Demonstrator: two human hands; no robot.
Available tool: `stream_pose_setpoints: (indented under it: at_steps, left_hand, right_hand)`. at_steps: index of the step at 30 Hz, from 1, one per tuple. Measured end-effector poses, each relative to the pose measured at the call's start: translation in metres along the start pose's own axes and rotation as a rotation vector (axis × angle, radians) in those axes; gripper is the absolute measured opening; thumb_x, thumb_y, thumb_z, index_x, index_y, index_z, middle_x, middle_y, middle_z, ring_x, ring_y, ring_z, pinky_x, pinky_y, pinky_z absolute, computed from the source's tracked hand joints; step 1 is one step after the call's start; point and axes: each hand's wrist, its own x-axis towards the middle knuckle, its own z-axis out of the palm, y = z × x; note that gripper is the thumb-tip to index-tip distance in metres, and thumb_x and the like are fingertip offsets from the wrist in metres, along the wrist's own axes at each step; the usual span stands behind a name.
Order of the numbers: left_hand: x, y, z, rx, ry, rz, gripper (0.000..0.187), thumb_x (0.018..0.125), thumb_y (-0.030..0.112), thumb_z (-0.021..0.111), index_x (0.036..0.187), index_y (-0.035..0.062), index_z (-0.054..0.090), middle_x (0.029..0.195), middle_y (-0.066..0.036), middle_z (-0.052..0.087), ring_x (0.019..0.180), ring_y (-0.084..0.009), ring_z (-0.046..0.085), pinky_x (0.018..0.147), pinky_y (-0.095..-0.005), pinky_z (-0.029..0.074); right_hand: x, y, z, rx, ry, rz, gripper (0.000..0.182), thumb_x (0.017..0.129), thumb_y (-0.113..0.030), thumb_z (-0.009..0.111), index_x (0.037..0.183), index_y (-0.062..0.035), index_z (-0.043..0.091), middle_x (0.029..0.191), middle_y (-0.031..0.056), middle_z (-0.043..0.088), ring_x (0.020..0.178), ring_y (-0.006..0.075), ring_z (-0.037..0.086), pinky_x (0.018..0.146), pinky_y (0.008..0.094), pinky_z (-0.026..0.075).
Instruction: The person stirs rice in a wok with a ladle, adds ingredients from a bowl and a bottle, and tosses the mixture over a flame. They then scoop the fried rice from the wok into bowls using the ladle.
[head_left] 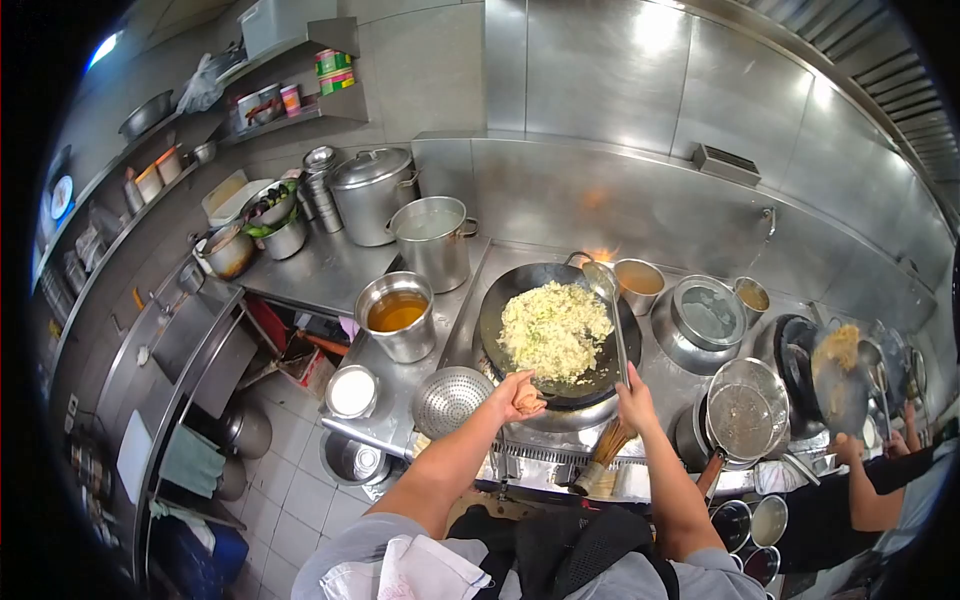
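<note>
Nearest, the left hand (520,393) is clenched around the near rim handle of the wok (555,335), and the right hand (634,392) grips the long handle of a ladle (603,280). Just beyond both hands, the wok sits on the burner of the steel worktop (330,265), holding a heap of fried rice (555,330). The ladle's bowl rests at the wok's far rim.

Wok (510,300): dark matt metal. Ladle (601,276): dull steel. Stock pot (432,240), back wall (600,90): brushed stainless steel, glossy reflections. Colander (449,399): perforated shiny metal. Floor (300,500): smooth pale tile. Whisk brush (600,455): rough bamboo.
</note>
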Motion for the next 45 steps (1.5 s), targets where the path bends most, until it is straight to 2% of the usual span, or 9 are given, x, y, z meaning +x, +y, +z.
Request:
stream_pose_setpoints:
  at_steps: [3,5,7,19,25,31,37,42,45]
  left_hand:
    - [0.018,-0.006,-0.009,-0.02,-0.015,-0.004,0.039,0.086,0.028,0.07,0.105,-0.0025,0.057,0.102,-0.021,0.061,0.093,-0.0368,0.066,0.084,-0.0508,0.06]
    - [0.019,-0.007,-0.009,-0.011,-0.083,0.033,0.032,0.086,0.022,0.066,0.1,-0.0054,0.057,0.102,-0.023,0.061,0.092,-0.0358,0.067,0.081,-0.0479,0.061]
    - [0.018,-0.008,-0.013,0.026,-0.075,-0.024,0.025,0.085,0.018,0.06,0.096,-0.0044,0.059,0.103,-0.023,0.061,0.089,-0.0356,0.067,0.079,-0.0473,0.062]
    - [0.008,-0.041,-0.029,-0.028,-0.116,0.142,0.015,0.089,0.019,0.056,0.084,0.0049,0.059,0.086,-0.015,0.064,0.074,-0.0299,0.065,0.063,-0.0433,0.06]
    - [-0.065,-0.046,-0.037,-0.055,-0.133,0.094,0.011,0.089,0.018,0.055,0.096,0.009,0.053,0.088,-0.016,0.063,0.076,-0.0282,0.064,0.066,-0.0439,0.059]
    - [-0.024,-0.096,-0.064,-0.104,-0.357,0.34,0.014,0.098,0.027,0.055,0.1,0.0132,0.053,0.093,-0.016,0.066,0.078,-0.0277,0.064,0.063,-0.0419,0.056]
    - [-0.042,-0.104,-0.097,0.011,-0.276,0.307,0.021,0.094,0.028,0.055,0.095,0.0067,0.056,0.083,-0.014,0.065,0.065,-0.0281,0.062,0.052,-0.0396,0.054]
    - [-0.052,-0.029,-0.056,-0.015,-0.16,0.237,0.012,0.091,0.025,0.058,0.09,0.0129,0.054,0.086,-0.014,0.064,0.068,-0.0297,0.061,0.058,-0.0422,0.057]
    - [-0.033,-0.012,-0.051,-0.044,-0.216,0.169,0.009,0.091,0.021,0.058,0.089,0.012,0.055,0.088,-0.013,0.065,0.071,-0.0313,0.063,0.066,-0.0448,0.058]
  right_hand:
    - [0.034,0.008,0.041,0.013,-0.097,0.104,0.066,0.097,-0.017,0.055,0.157,-0.019,0.027,0.059,0.0032,0.051,0.046,0.0143,0.051,0.043,0.0333,0.044]
    - [0.027,0.028,0.066,-0.468,0.05,-0.582,0.067,0.095,-0.019,0.06,0.155,-0.027,0.031,0.07,0.019,0.063,0.06,0.0338,0.063,0.063,0.046,0.052]
    - [-0.02,0.014,0.047,-0.777,-0.126,-0.221,0.067,0.094,-0.022,0.059,0.154,-0.0336,0.031,0.08,0.0275,0.065,0.076,0.046,0.065,0.076,0.0535,0.051]
    - [-0.206,-0.005,0.039,-0.693,0.032,-0.041,0.064,0.093,-0.018,0.062,0.152,-0.0222,0.037,0.08,0.0275,0.066,0.077,0.0477,0.064,0.073,0.0513,0.052]
    - [-0.279,-0.026,0.015,-0.019,-0.205,-0.053,0.058,0.098,-0.018,0.061,0.152,-0.0225,0.04,0.112,0.014,0.07,0.089,0.008,0.06,0.082,0.028,0.049]
    - [-0.204,-0.019,0.02,-0.638,-0.08,0.039,0.057,0.096,-0.03,0.057,0.151,-0.0328,0.039,0.094,0.0244,0.068,0.085,0.0394,0.067,0.08,0.0445,0.052]
    - [-0.218,-0.013,0.068,-0.576,-0.006,-0.129,0.06,0.098,-0.027,0.057,0.153,-0.0318,0.033,0.095,0.0291,0.066,0.092,0.045,0.065,0.084,0.0438,0.052]
    - [-0.297,-0.048,0.023,-0.228,-0.243,-0.15,0.052,0.101,-0.018,0.057,0.15,-0.0168,0.042,0.144,0.0102,0.055,0.118,0.0222,0.063,0.097,0.035,0.048]
    - [-0.292,-0.058,0.014,-0.512,-0.194,-0.011,0.053,0.098,-0.028,0.059,0.149,-0.0267,0.044,0.116,0.0194,0.069,0.104,0.0339,0.069,0.09,0.0384,0.051]
